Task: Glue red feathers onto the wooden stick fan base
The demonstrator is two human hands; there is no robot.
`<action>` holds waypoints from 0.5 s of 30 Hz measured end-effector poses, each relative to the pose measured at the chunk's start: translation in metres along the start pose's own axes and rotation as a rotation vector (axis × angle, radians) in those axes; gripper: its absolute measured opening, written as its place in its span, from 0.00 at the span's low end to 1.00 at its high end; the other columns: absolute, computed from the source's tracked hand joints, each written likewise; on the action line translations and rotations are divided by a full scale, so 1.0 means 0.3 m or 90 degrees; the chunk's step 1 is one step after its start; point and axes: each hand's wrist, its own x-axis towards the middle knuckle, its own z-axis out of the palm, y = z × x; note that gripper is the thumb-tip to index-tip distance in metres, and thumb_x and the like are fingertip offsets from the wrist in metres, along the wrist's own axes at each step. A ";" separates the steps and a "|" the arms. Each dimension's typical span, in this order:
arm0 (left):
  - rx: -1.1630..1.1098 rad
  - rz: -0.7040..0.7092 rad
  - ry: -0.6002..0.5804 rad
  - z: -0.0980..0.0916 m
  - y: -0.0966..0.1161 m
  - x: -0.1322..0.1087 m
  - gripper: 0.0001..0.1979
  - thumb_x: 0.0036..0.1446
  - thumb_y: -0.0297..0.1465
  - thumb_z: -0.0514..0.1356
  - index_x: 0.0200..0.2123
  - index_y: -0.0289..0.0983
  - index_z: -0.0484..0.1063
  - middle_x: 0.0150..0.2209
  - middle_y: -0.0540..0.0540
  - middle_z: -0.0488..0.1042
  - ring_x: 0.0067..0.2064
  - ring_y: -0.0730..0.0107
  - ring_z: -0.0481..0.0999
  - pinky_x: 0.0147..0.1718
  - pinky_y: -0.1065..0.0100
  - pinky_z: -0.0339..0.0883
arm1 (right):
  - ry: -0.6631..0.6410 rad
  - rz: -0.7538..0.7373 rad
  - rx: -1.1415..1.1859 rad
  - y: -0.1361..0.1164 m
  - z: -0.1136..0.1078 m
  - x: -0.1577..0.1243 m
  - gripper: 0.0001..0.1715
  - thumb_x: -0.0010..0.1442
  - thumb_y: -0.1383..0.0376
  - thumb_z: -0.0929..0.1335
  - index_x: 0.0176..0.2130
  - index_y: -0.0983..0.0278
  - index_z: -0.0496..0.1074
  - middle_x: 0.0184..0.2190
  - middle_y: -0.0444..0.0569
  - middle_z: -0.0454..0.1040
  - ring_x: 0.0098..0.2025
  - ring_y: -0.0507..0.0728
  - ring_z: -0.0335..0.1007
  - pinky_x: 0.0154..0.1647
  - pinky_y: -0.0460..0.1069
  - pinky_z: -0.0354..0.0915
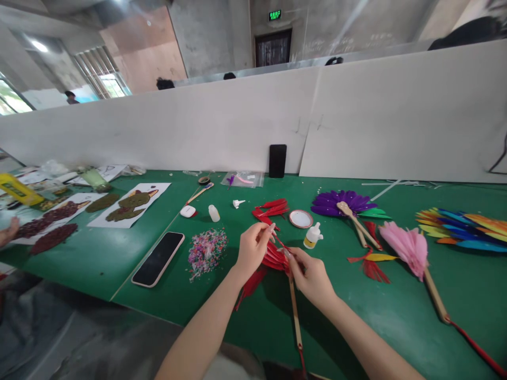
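A red feather fan [276, 258] with a wooden handle [295, 311] lies on the green table before me. My left hand [254, 247] is closed in a pinch above its feathers, on one end of a thin red feather [280, 241]. The other end of that feather runs to my right hand [311, 274], whose fingers are pinched near the top of the handle. My fingers partly hide the spot where feathers and handle meet. Beyond my hands lie loose red feathers [273, 208], a round lid [301, 218] and a small glue bottle [312, 236].
Left of my arms are a phone [158, 259], a pile of colourful bits [207, 252] and a small white bottle [214, 213]. Purple [332, 203] and pink [406, 245] feather fans lie right, beside multicoloured feathers [463, 229]. A white partition [198, 132] stands behind. Another person's hand [8, 232] is far left.
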 end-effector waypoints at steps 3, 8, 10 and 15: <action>0.001 -0.003 -0.019 -0.007 -0.010 0.005 0.14 0.62 0.38 0.53 0.30 0.36 0.71 0.24 0.49 0.73 0.25 0.73 0.74 0.26 0.74 0.65 | 0.019 -0.009 -0.053 0.009 0.000 0.003 0.15 0.65 0.62 0.58 0.41 0.64 0.71 0.22 0.46 0.74 0.21 0.55 0.71 0.22 0.46 0.62; 0.060 0.052 -0.036 -0.018 -0.002 0.006 0.11 0.60 0.37 0.56 0.33 0.36 0.72 0.31 0.46 0.76 0.26 0.74 0.74 0.26 0.74 0.66 | 0.019 -0.008 -0.071 0.006 -0.006 0.004 0.16 0.65 0.61 0.57 0.39 0.64 0.70 0.20 0.45 0.73 0.20 0.55 0.71 0.22 0.46 0.61; 0.073 0.063 -0.038 -0.022 0.004 0.007 0.11 0.61 0.36 0.55 0.33 0.36 0.72 0.31 0.45 0.76 0.27 0.73 0.74 0.27 0.74 0.67 | 0.018 -0.008 -0.068 0.004 -0.007 0.005 0.16 0.65 0.61 0.57 0.39 0.64 0.70 0.19 0.45 0.72 0.20 0.55 0.70 0.22 0.46 0.61; 0.074 0.060 -0.047 -0.030 0.006 0.010 0.10 0.61 0.34 0.55 0.33 0.36 0.73 0.30 0.46 0.77 0.28 0.72 0.76 0.28 0.73 0.68 | 0.022 -0.011 -0.083 0.008 -0.007 0.007 0.17 0.65 0.61 0.57 0.39 0.65 0.71 0.20 0.47 0.74 0.19 0.55 0.71 0.21 0.46 0.61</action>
